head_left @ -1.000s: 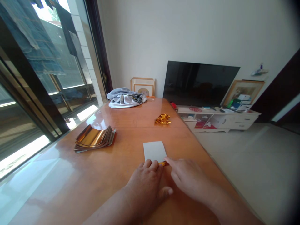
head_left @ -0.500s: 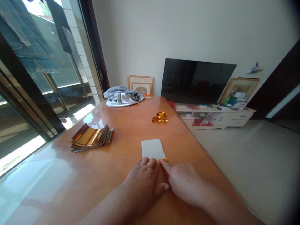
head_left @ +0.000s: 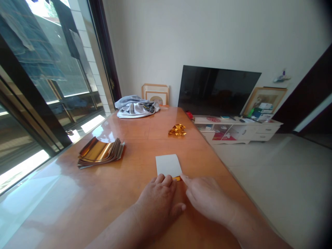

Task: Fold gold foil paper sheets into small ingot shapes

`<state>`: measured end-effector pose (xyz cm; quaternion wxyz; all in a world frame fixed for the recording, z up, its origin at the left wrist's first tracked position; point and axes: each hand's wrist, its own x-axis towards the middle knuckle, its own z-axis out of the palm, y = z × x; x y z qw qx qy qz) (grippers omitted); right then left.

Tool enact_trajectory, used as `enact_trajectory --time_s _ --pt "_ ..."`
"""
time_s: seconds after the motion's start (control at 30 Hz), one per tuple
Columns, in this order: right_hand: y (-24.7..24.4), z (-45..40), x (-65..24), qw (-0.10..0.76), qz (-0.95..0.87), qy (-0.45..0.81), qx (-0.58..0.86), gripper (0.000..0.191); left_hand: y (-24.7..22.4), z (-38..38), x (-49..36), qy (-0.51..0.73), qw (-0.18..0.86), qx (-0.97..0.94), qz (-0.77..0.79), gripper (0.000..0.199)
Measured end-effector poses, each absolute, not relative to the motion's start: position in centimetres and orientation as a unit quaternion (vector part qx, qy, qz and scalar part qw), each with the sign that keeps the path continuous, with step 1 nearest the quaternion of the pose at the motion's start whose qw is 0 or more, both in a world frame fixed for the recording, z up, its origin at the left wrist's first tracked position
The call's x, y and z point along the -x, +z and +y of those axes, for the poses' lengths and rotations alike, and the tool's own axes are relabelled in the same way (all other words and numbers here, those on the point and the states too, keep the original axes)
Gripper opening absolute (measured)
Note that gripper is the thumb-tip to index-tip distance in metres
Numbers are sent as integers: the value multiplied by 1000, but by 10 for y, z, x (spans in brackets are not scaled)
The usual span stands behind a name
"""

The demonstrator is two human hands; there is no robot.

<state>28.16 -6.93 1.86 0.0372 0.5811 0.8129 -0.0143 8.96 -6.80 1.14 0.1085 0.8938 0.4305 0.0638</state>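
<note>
A sheet of paper (head_left: pixel 168 165) lies on the table, pale side up, with a narrow gold strip (head_left: pixel 177 178) folded over along its near edge. My left hand (head_left: pixel 158 193) presses down on that near edge with its fingers together and bent, the thumb stretched out to the right on the table. At the right end of the strip, the tip of my right index finger touches the paper's corner. The other fingers of my right hand (head_left: pixel 204 197) are curled beneath the palm and partly hidden. Neither hand grips the sheet between thumb and fingers.
To the left sits a curved stack of gold foil paper (head_left: pixel 100 152). A folded gold foil piece (head_left: pixel 177 130) stands farther back. Grey cloth (head_left: pixel 137 106) lies bundled at the table's (head_left: pixel 140 135) far end. Beyond the right edge are a television (head_left: pixel 219 90) and a white cabinet (head_left: pixel 249 131).
My right index finger has slid slightly right, from on the gold strip to its right end. My left hand stays almost still on the paper.
</note>
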Motion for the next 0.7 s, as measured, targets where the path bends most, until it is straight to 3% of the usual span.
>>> enact_trajectory --time_s 0.33,0.7 --pt "20 -72 -276 64 807 -61 -584 49 11 -67 -91 61 97 -896 428 48" --pt "21 -73 -278 78 815 -38 -573 58 31 -65 -77 28 111 -899 423 44"
